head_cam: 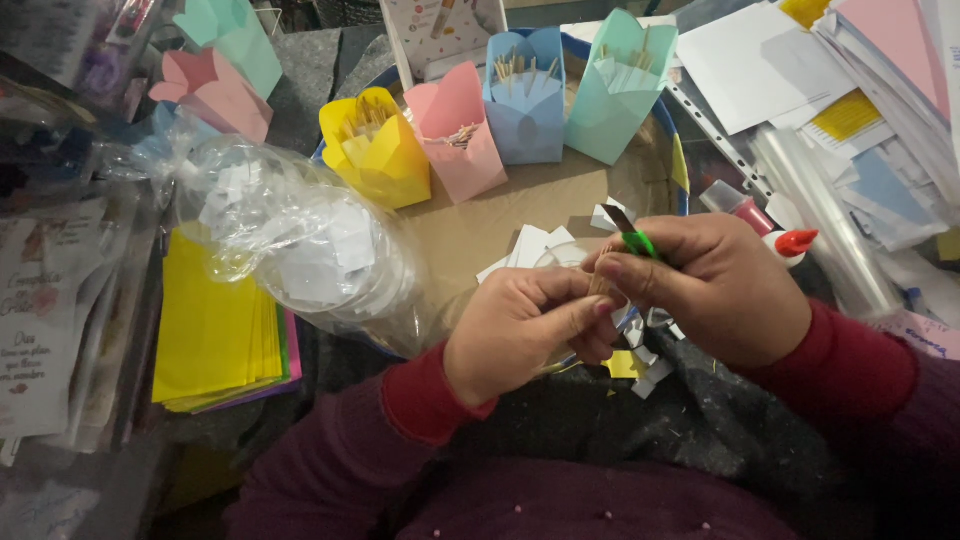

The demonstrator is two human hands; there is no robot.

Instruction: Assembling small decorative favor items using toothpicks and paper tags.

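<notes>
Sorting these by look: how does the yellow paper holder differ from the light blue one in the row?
The yellow paper holder sits at the row's left end, nearer the person and leaning left; the light blue paper holder stands further back, upright, between pink and teal ones. Colour differs. Both are folded paper with wooden sticks inside.

place: probably home craft table | signs: paper cones point(455, 130), glue bottle point(760, 218), coloured paper stack point(215, 325)

Clear plastic bag point(300, 240) left; white printed card point(40, 320) far left.
</notes>
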